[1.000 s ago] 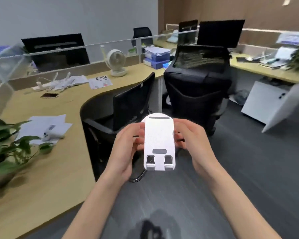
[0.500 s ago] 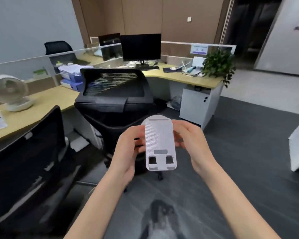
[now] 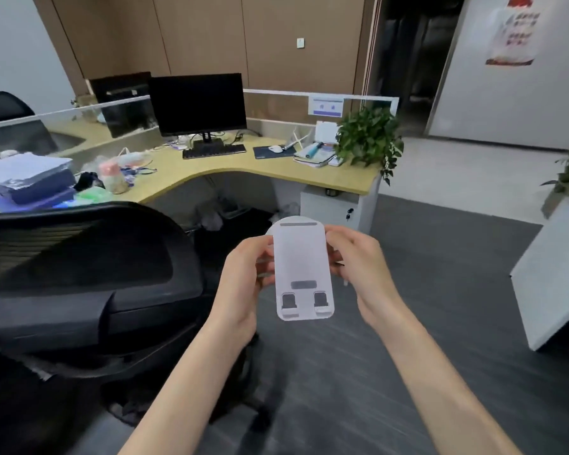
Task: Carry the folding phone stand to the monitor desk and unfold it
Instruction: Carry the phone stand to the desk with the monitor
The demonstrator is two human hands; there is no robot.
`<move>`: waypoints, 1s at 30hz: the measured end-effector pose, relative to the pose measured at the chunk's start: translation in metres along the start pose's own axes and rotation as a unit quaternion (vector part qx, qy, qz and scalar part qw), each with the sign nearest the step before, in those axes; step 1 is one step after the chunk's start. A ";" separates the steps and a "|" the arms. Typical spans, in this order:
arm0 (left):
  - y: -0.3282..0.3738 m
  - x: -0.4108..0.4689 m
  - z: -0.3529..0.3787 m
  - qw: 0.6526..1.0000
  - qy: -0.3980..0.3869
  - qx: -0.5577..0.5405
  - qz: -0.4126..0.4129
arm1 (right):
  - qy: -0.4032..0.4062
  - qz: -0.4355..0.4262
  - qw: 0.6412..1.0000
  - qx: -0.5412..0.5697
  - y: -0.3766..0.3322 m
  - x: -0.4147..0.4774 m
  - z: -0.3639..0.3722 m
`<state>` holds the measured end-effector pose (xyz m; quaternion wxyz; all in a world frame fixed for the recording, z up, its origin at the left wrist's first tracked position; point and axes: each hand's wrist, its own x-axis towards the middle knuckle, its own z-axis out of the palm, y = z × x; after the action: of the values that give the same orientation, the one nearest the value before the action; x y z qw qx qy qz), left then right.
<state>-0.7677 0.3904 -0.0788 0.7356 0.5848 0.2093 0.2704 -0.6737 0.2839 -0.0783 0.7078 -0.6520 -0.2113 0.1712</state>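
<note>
I hold a white folding phone stand point(image 3: 303, 270) flat in front of me over the dark floor, its two small hooks toward me. My left hand point(image 3: 243, 280) grips its left edge and my right hand point(image 3: 362, 270) grips its right edge. The stand looks folded flat, with a round base edge showing behind its top. Ahead stands the monitor desk point(image 3: 250, 165), a curved wooden top carrying a black monitor point(image 3: 197, 103) and a keyboard point(image 3: 214, 152). The desk is still some way beyond my hands.
A black office chair point(image 3: 89, 274) fills the left, between me and the desk. A potted plant point(image 3: 368, 139), books and a mouse pad sit at the desk's right end. A white cabinet point(image 3: 549, 270) and another plant stand at the right. Paper stacks lie at the left.
My view has swung right and forward: the first desk and fan are gone, the monitor desk has come closer and more central. Both hands keep the stand in the same hold.
</note>
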 end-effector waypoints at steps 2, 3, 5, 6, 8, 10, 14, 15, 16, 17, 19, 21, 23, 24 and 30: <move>0.004 0.056 0.014 1.000 0.002 -0.002 0.005 | -0.001 -0.003 1.000 0.004 -0.004 0.057 -0.003; 0.006 0.079 0.020 1.000 0.004 -0.002 0.007 | 0.002 -0.003 1.000 0.004 -0.005 0.081 -0.005; 0.010 0.127 0.033 1.000 0.006 -0.006 0.008 | 0.009 -0.006 1.000 0.003 -0.007 0.131 -0.009; 0.010 0.151 0.040 1.000 0.005 -0.006 0.009 | 0.011 -0.008 1.000 0.002 -0.007 0.156 -0.011; 0.009 0.194 0.052 1.000 0.012 -0.003 0.014 | 0.013 -0.009 1.000 0.001 -0.005 0.200 -0.016; 0.006 0.239 0.065 1.000 0.023 -0.003 0.015 | 0.011 -0.011 1.000 0.001 -0.002 0.247 -0.022; -0.004 0.326 0.090 0.998 0.044 -0.015 0.032 | -0.011 -0.029 0.999 -0.013 0.008 0.344 -0.034; -0.007 0.350 0.096 0.998 0.051 -0.018 0.039 | -0.022 -0.034 0.999 -0.020 0.010 0.371 -0.036; -0.009 0.372 0.101 0.997 0.057 -0.020 0.048 | -0.034 -0.041 0.998 -0.024 0.012 0.397 -0.038; -0.010 0.394 0.106 0.996 0.068 -0.022 0.053 | -0.047 -0.043 0.998 -0.026 0.013 0.423 -0.039; -0.009 0.435 0.113 0.993 0.096 -0.029 0.060 | -0.077 -0.043 0.996 -0.022 0.010 0.472 -0.039; -0.009 0.473 0.119 0.990 0.126 -0.033 0.063 | -0.107 -0.040 0.993 -0.019 0.009 0.517 -0.035; -0.007 0.506 0.121 0.986 0.148 -0.033 0.068 | -0.136 -0.039 0.990 -0.022 0.008 0.557 -0.029; -0.007 0.524 0.120 0.984 0.161 -0.032 0.069 | -0.153 -0.038 0.987 -0.025 0.010 0.579 -0.023; -0.007 0.616 0.095 0.968 0.243 -0.024 0.061 | -0.228 -0.014 0.974 -0.006 0.031 0.683 0.025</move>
<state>-0.2355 0.7136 -0.0589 0.6591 0.4951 0.3391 0.4533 -0.1031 0.6616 -0.0560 0.6396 -0.5970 -0.3768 0.3041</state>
